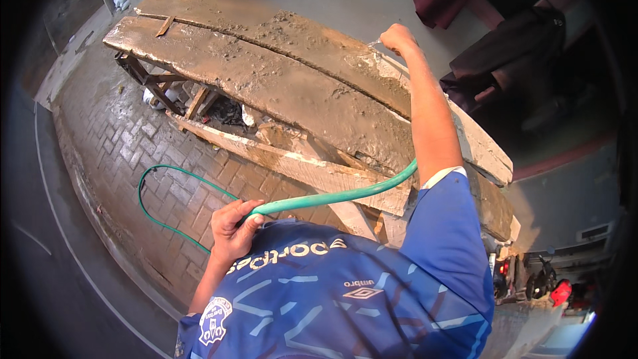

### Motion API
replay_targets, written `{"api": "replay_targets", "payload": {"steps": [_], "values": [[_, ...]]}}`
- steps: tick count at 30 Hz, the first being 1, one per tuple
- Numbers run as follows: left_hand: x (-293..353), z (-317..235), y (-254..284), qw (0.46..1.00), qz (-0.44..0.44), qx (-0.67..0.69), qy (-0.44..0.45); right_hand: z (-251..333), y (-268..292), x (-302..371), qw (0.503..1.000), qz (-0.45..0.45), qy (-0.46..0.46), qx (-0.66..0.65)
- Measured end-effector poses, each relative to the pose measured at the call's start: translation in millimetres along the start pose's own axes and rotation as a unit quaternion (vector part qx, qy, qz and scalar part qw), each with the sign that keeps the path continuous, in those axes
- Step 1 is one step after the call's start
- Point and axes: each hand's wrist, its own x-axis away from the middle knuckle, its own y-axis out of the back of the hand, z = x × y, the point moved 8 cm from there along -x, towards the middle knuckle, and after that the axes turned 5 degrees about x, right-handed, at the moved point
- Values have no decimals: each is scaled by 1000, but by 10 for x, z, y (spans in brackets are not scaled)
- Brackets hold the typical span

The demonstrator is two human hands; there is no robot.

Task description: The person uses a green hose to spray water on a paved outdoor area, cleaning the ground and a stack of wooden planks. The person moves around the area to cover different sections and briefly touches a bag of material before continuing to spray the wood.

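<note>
My left hand [232, 229], low and left of centre, is closed around a green hose [332, 197]. From there the hose runs right and passes behind my right forearm, which hides its far part. My right hand [400, 40] is stretched out over the far edge of the planks, its fingers curled into a fist around the hose's end. A clear streak like water shows beside the fist. Below both arms lies a long platform of wooden planks [266, 70], wet and caked with grey mortar. A dark gap runs lengthwise between its boards. A small wood strip [165, 26] lies across the left end.
A thinner loop of hose [141, 189] trails over wet paving bricks [126, 136] at left. Wooden legs and a mortar-stained side board [286, 163] stand beneath the platform. Dark red and black cloths [492, 53] hang at upper right. Motorbike-like vehicles [531, 279] stand at lower right.
</note>
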Motion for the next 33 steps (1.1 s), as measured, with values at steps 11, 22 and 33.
{"api": "replay_targets", "payload": {"steps": [11,22,33], "values": [[-182,-6,-292,995,85,41,-7,-834,34,535,987,92,-98,-85],[-156,-26,-241,997,72,27,9,-369,-91,445,980,100,-41,-166],[-111,-30,-89,999,47,4,4,-203,-33,288,999,22,-33,-32]]}}
